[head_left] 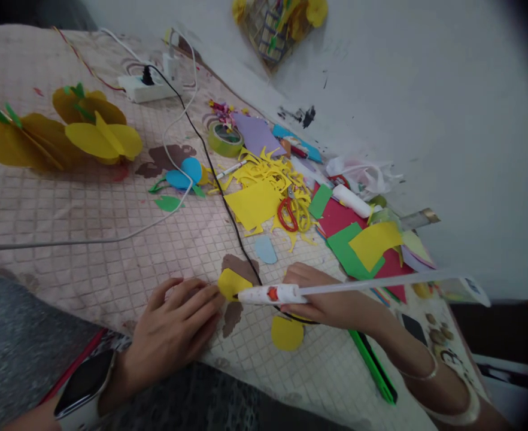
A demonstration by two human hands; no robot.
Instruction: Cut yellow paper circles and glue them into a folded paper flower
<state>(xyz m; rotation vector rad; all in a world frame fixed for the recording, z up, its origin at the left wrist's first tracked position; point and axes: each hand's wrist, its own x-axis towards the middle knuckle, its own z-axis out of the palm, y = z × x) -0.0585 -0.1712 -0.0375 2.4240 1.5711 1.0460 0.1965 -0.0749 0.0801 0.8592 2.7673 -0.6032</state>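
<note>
My right hand (324, 299) is wrapped around a white glue gun (273, 294) with a red switch; a long glue stick pokes out behind it to the right. The gun's nozzle touches a small yellow paper piece (230, 282). My left hand (176, 326) lies on the patterned cloth (111, 251) with its fingers curled against that yellow piece, holding it in place. A watch sits on my left wrist. A yellow paper circle (287, 333) lies just below the gun, and a pale blue cutout (265, 249) just above it.
A black cord (214, 173) runs from a white power strip (145, 88) to the gun. Yellow paper flowers (97, 134) sit at far left. Scissors (293, 212), tape roll (225, 139), coloured paper sheets and scraps crowd the wall side. A green ruler (374, 365) lies at right.
</note>
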